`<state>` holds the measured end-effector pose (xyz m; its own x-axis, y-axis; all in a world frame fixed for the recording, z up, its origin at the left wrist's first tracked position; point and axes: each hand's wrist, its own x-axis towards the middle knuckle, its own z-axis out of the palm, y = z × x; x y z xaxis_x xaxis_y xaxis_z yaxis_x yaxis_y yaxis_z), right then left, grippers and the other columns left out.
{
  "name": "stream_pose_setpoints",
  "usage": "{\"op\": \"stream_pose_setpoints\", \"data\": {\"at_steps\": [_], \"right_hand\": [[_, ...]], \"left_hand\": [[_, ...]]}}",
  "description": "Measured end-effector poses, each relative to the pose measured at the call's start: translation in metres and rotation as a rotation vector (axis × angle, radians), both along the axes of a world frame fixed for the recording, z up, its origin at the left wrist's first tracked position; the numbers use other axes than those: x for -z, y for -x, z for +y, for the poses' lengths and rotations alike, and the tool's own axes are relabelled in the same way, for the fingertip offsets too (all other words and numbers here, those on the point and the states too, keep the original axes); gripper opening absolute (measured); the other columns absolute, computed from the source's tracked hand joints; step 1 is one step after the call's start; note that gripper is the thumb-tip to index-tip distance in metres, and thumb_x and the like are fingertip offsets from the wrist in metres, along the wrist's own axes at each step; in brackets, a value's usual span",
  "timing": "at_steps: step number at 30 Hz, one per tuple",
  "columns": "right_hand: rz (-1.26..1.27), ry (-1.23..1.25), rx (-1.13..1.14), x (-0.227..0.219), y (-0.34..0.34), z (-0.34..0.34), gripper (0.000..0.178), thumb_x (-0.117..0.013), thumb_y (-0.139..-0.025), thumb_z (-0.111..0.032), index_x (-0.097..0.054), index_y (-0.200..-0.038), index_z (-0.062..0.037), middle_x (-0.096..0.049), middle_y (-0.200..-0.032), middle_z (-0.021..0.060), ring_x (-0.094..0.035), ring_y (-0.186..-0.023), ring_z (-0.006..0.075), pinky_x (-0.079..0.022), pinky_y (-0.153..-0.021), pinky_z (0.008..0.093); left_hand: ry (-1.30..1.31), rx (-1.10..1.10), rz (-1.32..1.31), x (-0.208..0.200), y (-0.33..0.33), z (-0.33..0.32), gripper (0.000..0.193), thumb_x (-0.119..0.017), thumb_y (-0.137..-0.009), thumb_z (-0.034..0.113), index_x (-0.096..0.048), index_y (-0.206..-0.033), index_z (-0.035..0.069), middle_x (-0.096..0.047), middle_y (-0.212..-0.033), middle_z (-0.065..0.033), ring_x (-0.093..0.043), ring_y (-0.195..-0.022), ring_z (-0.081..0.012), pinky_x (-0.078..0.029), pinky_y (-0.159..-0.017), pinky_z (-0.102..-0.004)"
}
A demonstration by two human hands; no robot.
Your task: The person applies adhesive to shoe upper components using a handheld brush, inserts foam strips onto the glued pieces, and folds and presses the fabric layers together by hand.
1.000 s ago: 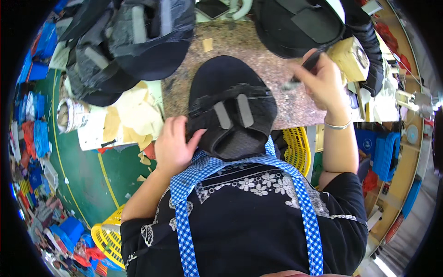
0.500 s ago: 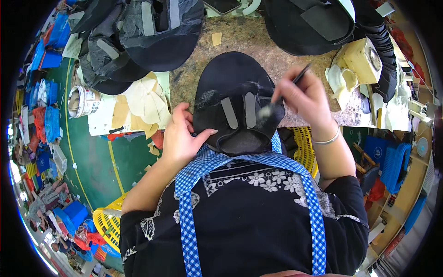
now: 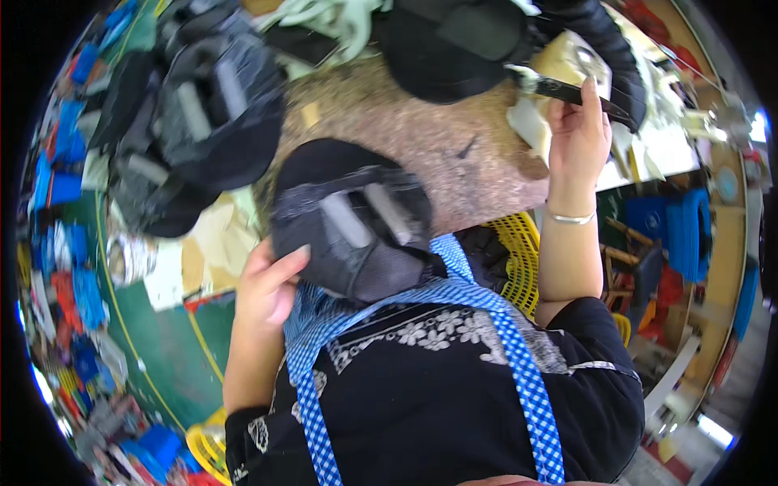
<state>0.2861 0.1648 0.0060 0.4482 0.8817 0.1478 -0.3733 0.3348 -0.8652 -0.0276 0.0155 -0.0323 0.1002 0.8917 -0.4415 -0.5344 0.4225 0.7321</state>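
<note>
And here at the bench (image 3: pixel 381 121) we have the black shoe-like piece (image 3: pixel 369 217), tilted at the near edge, its lower end right up against the checked apron (image 3: pixel 336 324). The left hand (image 3: pixel 267 283) has it by the left side, thumb on top pinching that edge, the other fingers curled and partly hidden. Over on the right, well clear of the piece, the right hand (image 3: pixel 582 142) pinches the dark handle of a brush (image 3: pixel 559 89) between thumb and fingers, the pale tip pointing left, beside the yellowish block (image 3: pixel 596 69). What's done, then? Two grey strips (image 3: pixel 346 220) are already in place either side of the centre, and whitish smears run across the band above them (wet or dry, I can't tell from where I'm standing). The rounded front looks plain black, hardly marked. I'd call this one partway, though how much brushing is left, the blur won't say. Up to the left sits a heap of similar black pieces (image 3: pixel 235 158), strips on some of them too; another black piece (image 3: pixel 454 49) lies at the far side, its finish unclear.
</note>
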Motion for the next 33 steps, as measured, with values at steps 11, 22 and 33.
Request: {"op": "stream_pose_setpoints", "data": {"at_steps": [11,22,33], "right_hand": [[-1.445,0.195,0.457,0.044,-0.097,0.008,0.036,-0.068,-0.074,-0.034,-0.056,-0.072,0.0000,-0.054,-0.054,0.0067,-0.049,-0.048,0.0145,-0.041,-0.048,0.0287],[-0.406,-0.035,-0.626,0.029,0.013,-0.054,0.014,-0.048,-0.087,-0.017,-0.050,-0.086,-0.0041,-0.060,-0.082,0.0126,-0.048,-0.057,0.0086,-0.040,-0.052,0.0195],[-0.766,-0.411,-0.992,0.022,0.084,-0.067,0.014,-0.064,-0.075,-0.005,-0.053,-0.083,-0.0019,-0.062,-0.086,0.0090,-0.059,-0.073,0.0144,-0.048,-0.067,0.0273]], "left_hand": [[-0.622,-0.020,1.018,-0.036,-0.025,0.026,0.034,-0.048,-0.087,0.007,-0.042,-0.118,-0.003,-0.054,-0.108,-0.0094,-0.052,-0.098,-0.0169,-0.038,-0.087,-0.0285],[-0.359,0.302,0.411,-0.019,-0.027,0.050,0.031,-0.048,-0.090,0.018,-0.048,-0.113,-0.003,-0.058,-0.101,-0.0060,-0.053,-0.093,-0.0127,-0.043,-0.082,-0.0270],[-0.065,0.106,0.047,-0.013,-0.039,0.063,0.041,-0.044,-0.090,0.035,-0.050,-0.111,0.000,-0.058,-0.105,-0.0104,-0.058,-0.093,-0.0188,-0.048,-0.080,-0.0331]]}}
